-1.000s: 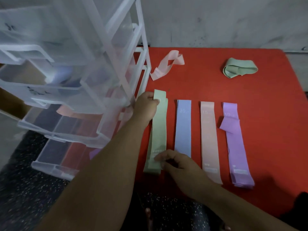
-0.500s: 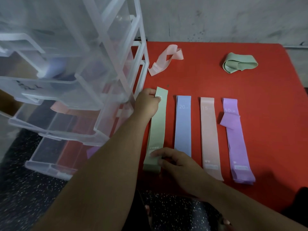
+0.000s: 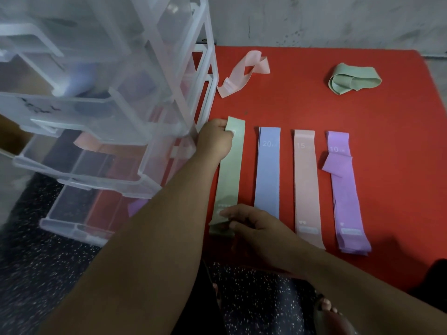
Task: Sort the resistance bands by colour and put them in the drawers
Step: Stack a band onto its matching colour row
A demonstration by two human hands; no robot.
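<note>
Red mat (image 3: 314, 105): green band (image 3: 228, 175) held flat, sorting judged roughly half done.
Its near end was pinched by the right hand (image 3: 256, 228), its far end gripped by the left hand (image 3: 212, 141); blue band (image 3: 267, 172), pink band (image 3: 306, 184) and purple band (image 3: 343, 197) were laid alongside; loose pink band (image 3: 242, 73) and loose green band (image 3: 353, 78) beyond were left unsorted, all yet to be put in the drawers (image 3: 96, 105).

Left hand (image 3: 214, 139) and right hand (image 3: 256, 228) bare, forearms (image 3: 145, 238) likewise (foot (image 3: 326, 307) in dark sandal (image 3: 323, 322)).
</note>
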